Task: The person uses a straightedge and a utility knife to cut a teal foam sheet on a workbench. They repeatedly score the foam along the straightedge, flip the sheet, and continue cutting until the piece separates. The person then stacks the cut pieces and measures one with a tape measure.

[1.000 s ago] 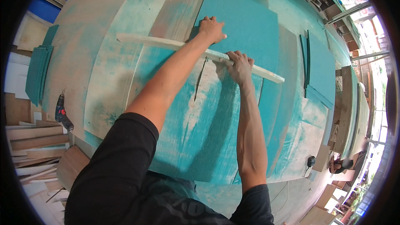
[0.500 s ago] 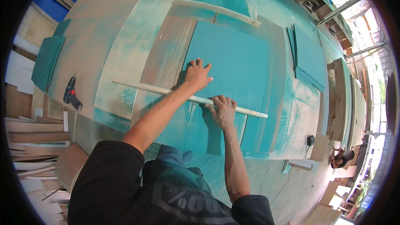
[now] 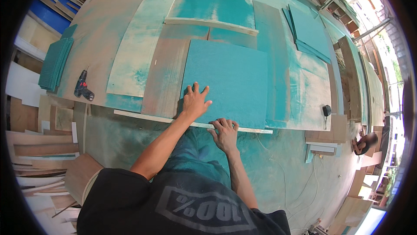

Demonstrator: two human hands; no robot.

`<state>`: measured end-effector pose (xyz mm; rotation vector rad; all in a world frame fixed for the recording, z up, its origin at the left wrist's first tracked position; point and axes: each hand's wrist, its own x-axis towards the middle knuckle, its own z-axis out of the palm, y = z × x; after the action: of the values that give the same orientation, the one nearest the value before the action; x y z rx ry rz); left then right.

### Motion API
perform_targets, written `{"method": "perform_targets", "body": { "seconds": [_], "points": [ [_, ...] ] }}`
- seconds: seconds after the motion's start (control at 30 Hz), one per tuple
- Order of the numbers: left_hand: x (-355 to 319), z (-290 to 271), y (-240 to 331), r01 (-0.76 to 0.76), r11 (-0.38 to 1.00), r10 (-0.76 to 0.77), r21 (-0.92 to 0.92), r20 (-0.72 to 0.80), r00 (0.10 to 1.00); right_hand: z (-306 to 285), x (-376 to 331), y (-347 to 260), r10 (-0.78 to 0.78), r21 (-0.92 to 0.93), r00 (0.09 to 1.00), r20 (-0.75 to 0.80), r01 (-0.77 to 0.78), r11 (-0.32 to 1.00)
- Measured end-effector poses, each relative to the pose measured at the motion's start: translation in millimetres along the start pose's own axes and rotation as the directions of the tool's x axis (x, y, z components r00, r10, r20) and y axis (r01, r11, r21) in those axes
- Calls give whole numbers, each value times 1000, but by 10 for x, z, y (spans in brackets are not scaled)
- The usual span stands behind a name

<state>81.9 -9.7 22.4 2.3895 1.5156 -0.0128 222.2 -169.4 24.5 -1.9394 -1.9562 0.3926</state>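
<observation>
A teal-coated square board (image 3: pixel 230 76) lies on the worktable, its near edge along a thin wooden strip (image 3: pixel 134 116). My left hand (image 3: pixel 196 102) rests on the board's left part with fingers spread, holding nothing. At the near edge, the fingers of my right hand (image 3: pixel 226 134) curl over the strip and touch the board's edge; the underside of that grip is hidden. The strip runs along the table's front edge, sticking out past the board on the left. Farther off, a second wooden strip (image 3: pixel 208 25) lies across the table.
A cordless drill (image 3: pixel 83 88) lies on the left beside a stack of teal panels (image 3: pixel 55 63). More teal boards (image 3: pixel 310 35) sit at the far right. A black tape-measure-like object (image 3: pixel 326 110) is at the right front edge. Another person (image 3: pixel 365 143) is low at far right.
The near strip and the teal board have come toward me, the strip now reaching the table's front edge. Both hands have moved along with them. The view has shifted somewhat.
</observation>
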Motion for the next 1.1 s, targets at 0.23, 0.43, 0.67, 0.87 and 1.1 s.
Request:
{"method": "perform_targets", "body": {
  "seconds": [0.23,0.43,0.67,0.87,1.1],
  "points": [
    [-178,32,24,-15,1000,15,17,25,1000,17,-216,-50,12,-15,1000,20,-12,1000],
    [-338,152,1,-49,998,52,38,-81,995,28,-315,-86,7,9,1000,15,-7,1000],
    [-426,184,16,-65,997,68,35,-101,993,-25,-360,-121,0,0,999,40,0,1000],
    [-479,126,-58,-6,999,-1,-45,-154,988,-147,-295,-73,74,147,995,67,-83,986],
    [-330,-179,-391,306,911,-333,-276,-55,941,-412,-381,1284,635,-362,689,-349,-724,587]
  ]
}}
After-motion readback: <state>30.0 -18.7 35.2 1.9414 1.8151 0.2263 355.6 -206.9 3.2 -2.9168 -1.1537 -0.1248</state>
